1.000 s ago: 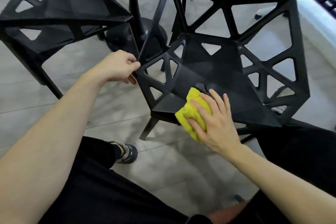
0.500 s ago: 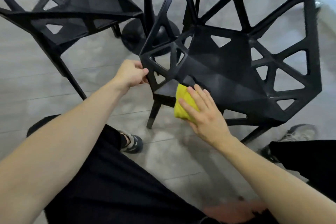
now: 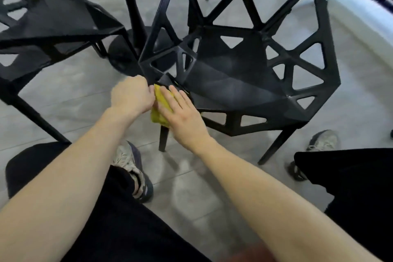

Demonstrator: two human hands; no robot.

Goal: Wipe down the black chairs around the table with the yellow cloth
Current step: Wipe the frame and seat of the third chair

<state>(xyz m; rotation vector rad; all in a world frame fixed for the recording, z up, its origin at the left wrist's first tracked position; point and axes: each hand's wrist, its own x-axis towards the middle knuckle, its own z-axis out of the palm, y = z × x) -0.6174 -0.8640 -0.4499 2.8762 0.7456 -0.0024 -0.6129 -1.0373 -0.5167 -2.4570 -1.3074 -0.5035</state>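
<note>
Fingers [image 3: 170,97] of right hand [image 3: 182,117] press yellow cloth [image 3: 158,110] on chair [image 3: 234,83] corner.

Your right hand [image 3: 180,112] lies flat on the cloth [image 3: 158,108] at the front left corner of the chair [image 3: 244,83] before you. Your left hand [image 3: 131,95] is just left of it, touching the cloth. Another chair [image 3: 53,27] stands further left, the table's base [image 3: 127,53] between and behind them.

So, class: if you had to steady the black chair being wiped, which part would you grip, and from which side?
Probably the front left corner of the chair, reached from the left, where the left hand sits now. The frame there is open bars with triangular gaps, so fingers can curl round one, clear of the cloth under the right hand.
</note>
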